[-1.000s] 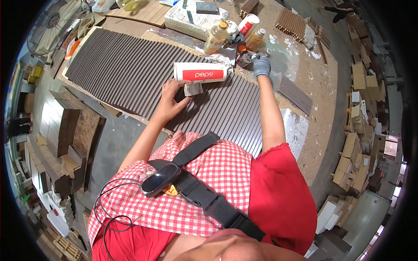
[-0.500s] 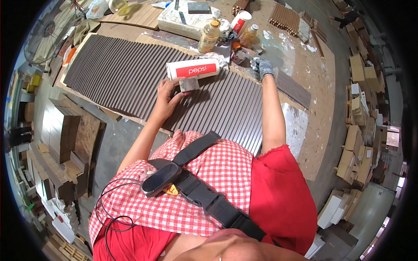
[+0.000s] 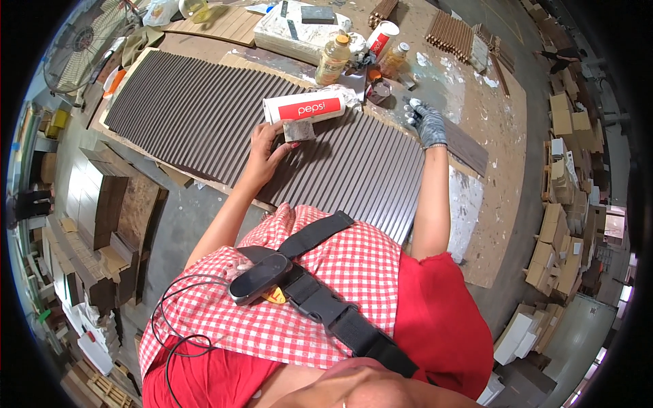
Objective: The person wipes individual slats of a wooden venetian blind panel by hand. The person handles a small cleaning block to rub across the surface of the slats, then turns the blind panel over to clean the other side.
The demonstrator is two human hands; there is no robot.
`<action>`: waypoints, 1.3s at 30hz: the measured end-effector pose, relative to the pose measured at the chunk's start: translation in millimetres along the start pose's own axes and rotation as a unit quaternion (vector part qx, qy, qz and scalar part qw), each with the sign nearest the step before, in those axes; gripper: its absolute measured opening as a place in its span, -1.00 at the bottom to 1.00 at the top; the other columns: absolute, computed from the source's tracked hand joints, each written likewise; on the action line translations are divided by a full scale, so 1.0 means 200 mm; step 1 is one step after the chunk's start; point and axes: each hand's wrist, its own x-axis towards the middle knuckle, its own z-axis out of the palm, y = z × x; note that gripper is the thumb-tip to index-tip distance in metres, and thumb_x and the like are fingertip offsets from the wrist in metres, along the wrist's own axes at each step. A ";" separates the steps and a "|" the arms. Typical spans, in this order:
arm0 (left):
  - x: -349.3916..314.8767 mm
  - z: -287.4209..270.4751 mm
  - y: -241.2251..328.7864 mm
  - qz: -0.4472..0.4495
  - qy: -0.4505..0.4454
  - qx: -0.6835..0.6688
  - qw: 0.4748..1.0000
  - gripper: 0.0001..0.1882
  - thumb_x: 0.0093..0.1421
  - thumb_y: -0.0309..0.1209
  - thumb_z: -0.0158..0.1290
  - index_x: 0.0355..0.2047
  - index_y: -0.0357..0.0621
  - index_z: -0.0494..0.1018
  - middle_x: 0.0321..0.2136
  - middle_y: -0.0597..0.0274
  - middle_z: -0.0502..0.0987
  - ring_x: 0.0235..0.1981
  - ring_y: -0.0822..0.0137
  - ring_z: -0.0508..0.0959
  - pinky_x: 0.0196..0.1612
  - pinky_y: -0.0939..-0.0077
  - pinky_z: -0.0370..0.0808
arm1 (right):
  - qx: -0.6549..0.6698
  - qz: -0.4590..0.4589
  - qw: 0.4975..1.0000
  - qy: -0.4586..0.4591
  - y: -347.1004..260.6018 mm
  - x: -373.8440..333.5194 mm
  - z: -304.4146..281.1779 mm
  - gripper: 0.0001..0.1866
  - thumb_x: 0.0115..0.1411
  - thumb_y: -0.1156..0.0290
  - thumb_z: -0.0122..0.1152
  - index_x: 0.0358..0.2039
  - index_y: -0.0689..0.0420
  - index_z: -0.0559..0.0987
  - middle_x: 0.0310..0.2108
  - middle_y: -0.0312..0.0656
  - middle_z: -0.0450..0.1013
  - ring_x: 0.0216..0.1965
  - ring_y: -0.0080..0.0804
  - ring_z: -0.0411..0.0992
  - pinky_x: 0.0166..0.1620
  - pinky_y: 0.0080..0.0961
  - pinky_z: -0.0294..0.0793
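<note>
My left hand (image 3: 264, 151), bare, pinches a small grey square block (image 3: 299, 130) between thumb and fingers. The block is held over a row of dark brown slats (image 3: 340, 163) lying side by side on a board. Just beyond it, a white cylinder with a red label (image 3: 303, 107) lies on its side across the slats. My right hand (image 3: 428, 124) wears a grey glove with whitish fingertips and hovers past the slats' right end. Its fingers are drawn together; anything between them is too small to make out. Nearest to it is a small dark cup (image 3: 379, 91).
Behind the slats stand a bottle with an orange cap (image 3: 333, 60), a smaller bottle (image 3: 394, 60) and an upright white-and-red can (image 3: 382, 37). A white wrapped block (image 3: 272, 30) lies farther back. Bundled brown sticks (image 3: 449, 35) sit at the far right. A fan (image 3: 81, 44) stands at left.
My right hand has drawn back from the dark cup, toward me and slightly right. My left hand still grips the grey block in nearly the same place. The whole view has shifted slightly.
</note>
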 end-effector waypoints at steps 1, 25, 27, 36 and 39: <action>0.00 0.00 0.00 0.003 -0.002 -0.001 1.000 -0.47 0.04 -0.46 0.19 0.06 -0.11 0.36 -0.13 0.08 0.39 -0.02 0.10 0.30 0.09 0.29 0.23 | 0.023 -0.015 0.998 -0.054 -0.03 -0.09 0.04 -0.91 0.20 0.51 0.13 -0.29 0.24 0.52 -0.49 -0.18 0.48 -0.59 -0.49 0.40 -0.56 -0.64 0.40; -0.03 0.00 0.08 0.007 -0.009 0.021 1.000 -0.51 0.16 -0.42 0.08 0.11 -0.17 0.30 -0.12 0.07 0.39 -0.04 0.11 0.27 0.09 0.30 0.20 | -0.223 -0.465 0.832 -0.204 0.24 -0.95 0.52 -0.80 0.00 0.68 0.22 -0.34 0.18 0.50 -0.36 -0.13 0.45 -0.30 -0.27 0.46 -0.17 -0.44 0.47; -0.03 0.00 0.09 0.010 -0.019 0.019 1.000 -0.52 0.19 -0.45 0.05 0.12 -0.20 0.28 -0.08 0.08 0.38 -0.02 0.15 0.25 0.11 0.34 0.20 | -0.211 -0.457 0.844 -0.186 0.23 -0.95 0.53 -0.83 0.03 0.65 0.23 -0.35 0.18 0.49 -0.36 -0.15 0.42 -0.32 -0.31 0.44 -0.19 -0.47 0.44; -0.03 0.01 0.10 0.003 0.006 0.022 1.000 -0.50 0.11 -0.42 0.12 0.09 -0.09 0.34 -0.14 0.10 0.42 -0.04 0.10 0.28 0.11 0.24 0.15 | -0.164 -0.442 0.853 -0.223 0.27 -1.02 0.56 -0.82 0.04 0.67 0.24 -0.32 0.17 0.53 -0.34 -0.18 0.44 -0.29 -0.38 0.45 -0.16 -0.49 0.47; -0.01 0.00 0.12 0.007 -0.016 0.046 0.999 -0.52 0.16 -0.48 0.07 0.12 -0.16 0.31 -0.06 0.08 0.37 0.00 0.14 0.26 0.11 0.33 0.19 | -0.177 -0.450 0.852 -0.202 0.26 -0.95 0.54 -0.85 0.06 0.64 0.23 -0.33 0.18 0.52 -0.34 -0.18 0.44 -0.28 -0.38 0.44 -0.15 -0.48 0.46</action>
